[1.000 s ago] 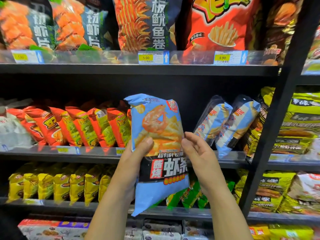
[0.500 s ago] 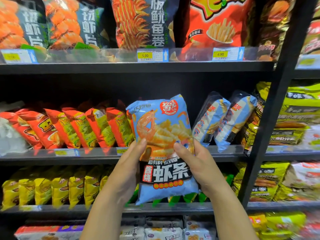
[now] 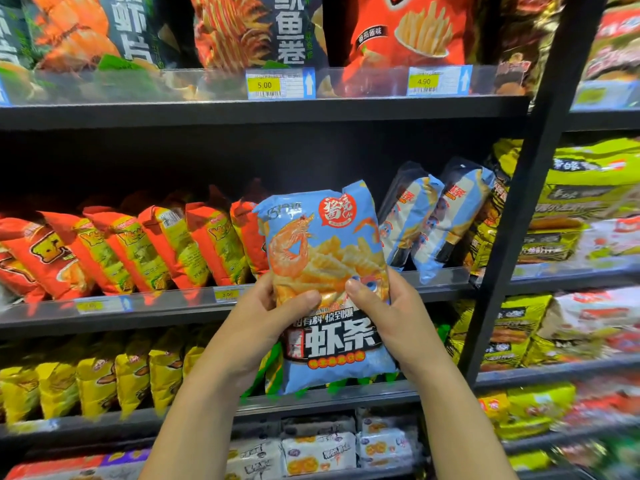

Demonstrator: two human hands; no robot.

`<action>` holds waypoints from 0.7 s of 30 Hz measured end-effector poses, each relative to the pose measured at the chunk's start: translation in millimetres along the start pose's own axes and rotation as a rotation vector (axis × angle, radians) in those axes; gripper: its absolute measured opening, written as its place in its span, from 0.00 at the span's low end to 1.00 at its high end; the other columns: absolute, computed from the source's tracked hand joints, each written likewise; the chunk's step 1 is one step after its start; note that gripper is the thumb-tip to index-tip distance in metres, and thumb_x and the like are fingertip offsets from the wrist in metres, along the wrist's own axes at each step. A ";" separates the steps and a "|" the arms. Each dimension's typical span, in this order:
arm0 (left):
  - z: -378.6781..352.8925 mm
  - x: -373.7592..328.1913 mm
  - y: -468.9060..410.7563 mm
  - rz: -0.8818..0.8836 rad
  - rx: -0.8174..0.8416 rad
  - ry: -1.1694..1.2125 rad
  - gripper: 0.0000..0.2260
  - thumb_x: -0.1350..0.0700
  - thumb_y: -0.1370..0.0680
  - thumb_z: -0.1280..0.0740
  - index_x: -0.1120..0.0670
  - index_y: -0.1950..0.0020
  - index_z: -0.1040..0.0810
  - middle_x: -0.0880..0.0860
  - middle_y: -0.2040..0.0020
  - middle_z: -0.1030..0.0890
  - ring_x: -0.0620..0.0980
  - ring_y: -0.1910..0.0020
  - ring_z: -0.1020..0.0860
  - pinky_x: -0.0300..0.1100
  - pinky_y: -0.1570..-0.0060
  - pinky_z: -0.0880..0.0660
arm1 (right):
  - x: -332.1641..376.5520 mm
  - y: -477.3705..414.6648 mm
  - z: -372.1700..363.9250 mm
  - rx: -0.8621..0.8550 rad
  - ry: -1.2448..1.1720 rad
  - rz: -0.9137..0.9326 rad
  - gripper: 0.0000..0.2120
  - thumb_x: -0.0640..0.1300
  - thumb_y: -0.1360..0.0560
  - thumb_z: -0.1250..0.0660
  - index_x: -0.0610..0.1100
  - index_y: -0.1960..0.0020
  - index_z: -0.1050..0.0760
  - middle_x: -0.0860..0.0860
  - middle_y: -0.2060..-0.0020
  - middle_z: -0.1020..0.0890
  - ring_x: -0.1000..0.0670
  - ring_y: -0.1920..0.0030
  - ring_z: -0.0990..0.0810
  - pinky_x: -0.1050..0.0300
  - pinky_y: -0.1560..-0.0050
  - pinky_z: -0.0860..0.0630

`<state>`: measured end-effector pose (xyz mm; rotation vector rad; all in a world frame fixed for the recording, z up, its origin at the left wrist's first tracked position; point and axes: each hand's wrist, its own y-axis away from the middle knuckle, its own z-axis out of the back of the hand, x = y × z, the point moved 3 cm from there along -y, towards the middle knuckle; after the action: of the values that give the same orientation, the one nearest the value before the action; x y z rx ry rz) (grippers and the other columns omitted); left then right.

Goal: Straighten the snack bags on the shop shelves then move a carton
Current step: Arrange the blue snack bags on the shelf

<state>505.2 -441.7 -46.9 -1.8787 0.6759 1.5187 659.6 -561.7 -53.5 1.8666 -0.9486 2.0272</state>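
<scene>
anon1: so where was the blue shrimp bag (image 3: 325, 251)?
anon2: held upright in front of the middle shelf (image 3: 156, 315), left hand (image 3: 256, 327) gripping its left edge, right hand (image 3: 391, 320) its right, thumbs on the front. two matching bags (image 3: 412, 216) leaned beside it.

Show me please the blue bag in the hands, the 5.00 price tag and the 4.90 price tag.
blue bag (image 3: 329, 251): head view, printed sticks on its upper front.
5.00 price tag (image 3: 264, 85): head view, yellow price field.
4.90 price tag (image 3: 423, 81): head view, yellow price field.
</scene>
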 end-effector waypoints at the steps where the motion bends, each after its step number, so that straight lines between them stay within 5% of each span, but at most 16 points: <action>1: -0.2 2.0 -3.0 0.004 0.005 0.003 0.22 0.58 0.29 0.23 0.56 0.36 0.20 0.54 0.41 0.13 0.54 0.40 0.15 0.47 0.42 0.21 | -1.2 -3.7 2.9 0.001 0.006 0.004 0.19 0.55 0.24 0.25 0.50 0.36 0.20 0.53 0.42 0.13 0.50 0.40 0.15 0.44 0.37 0.20; 4: -2.6 4.8 -16.6 0.005 -0.010 0.008 0.24 0.60 0.30 0.20 0.56 0.36 0.21 0.54 0.42 0.13 0.53 0.41 0.15 0.40 0.49 0.20 | -0.9 -19.0 11.3 0.016 0.020 0.006 0.21 0.57 0.26 0.27 0.51 0.37 0.20 0.56 0.43 0.13 0.54 0.42 0.15 0.51 0.40 0.20; 8: -18.9 -0.9 -41.5 -0.026 -0.090 0.036 0.23 0.60 0.30 0.25 0.57 0.36 0.20 0.56 0.42 0.12 0.55 0.42 0.14 0.49 0.43 0.21 | -0.7 -48.8 28.2 0.082 0.055 -0.004 0.23 0.60 0.28 0.28 0.53 0.35 0.22 0.57 0.42 0.14 0.59 0.42 0.16 0.58 0.41 0.21; 11: -28.5 -6.0 -65.1 -0.076 -0.192 -0.007 0.23 0.59 0.32 0.23 0.57 0.37 0.20 0.55 0.46 0.12 0.54 0.46 0.13 0.44 0.51 0.17 | -2.4 -74.2 51.6 -0.027 0.070 -0.014 0.36 0.66 0.33 0.30 0.53 0.29 0.28 0.57 0.36 0.19 0.63 0.42 0.18 0.64 0.45 0.22; 15: -38.8 -10.0 -95.5 -0.123 -0.338 -0.059 0.18 0.62 0.27 0.22 0.53 0.39 0.20 0.51 0.48 0.11 0.50 0.51 0.12 0.42 0.56 0.18 | -9.9 -109.3 95.4 -0.368 0.357 0.017 0.45 0.72 0.29 0.29 0.51 0.21 0.40 0.53 0.29 0.28 0.51 0.32 0.25 0.47 0.32 0.25; 18: -46.6 -9.8 -115.3 -0.168 -0.451 -0.063 0.18 0.60 0.27 0.20 0.52 0.40 0.20 0.49 0.49 0.11 0.50 0.52 0.12 0.47 0.53 0.18 | -16.1 -132.9 113.4 -0.451 0.506 0.040 0.50 0.77 0.32 0.32 0.52 0.21 0.42 0.50 0.28 0.29 0.45 0.30 0.26 0.38 0.32 0.24; 21: -54.5 -10.9 -132.2 -0.228 -0.539 -0.030 0.18 0.60 0.26 0.20 0.53 0.39 0.21 0.51 0.49 0.12 0.47 0.54 0.12 0.41 0.60 0.17 | -19.2 -149.6 117.6 -0.442 0.584 0.021 0.49 0.70 0.28 0.29 0.48 0.19 0.47 0.48 0.25 0.32 0.42 0.28 0.27 0.39 0.33 0.25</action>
<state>634.4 -392.6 -8.7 -2.2190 0.0219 1.6822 842.6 -511.9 -28.8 0.9656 -1.1136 1.9844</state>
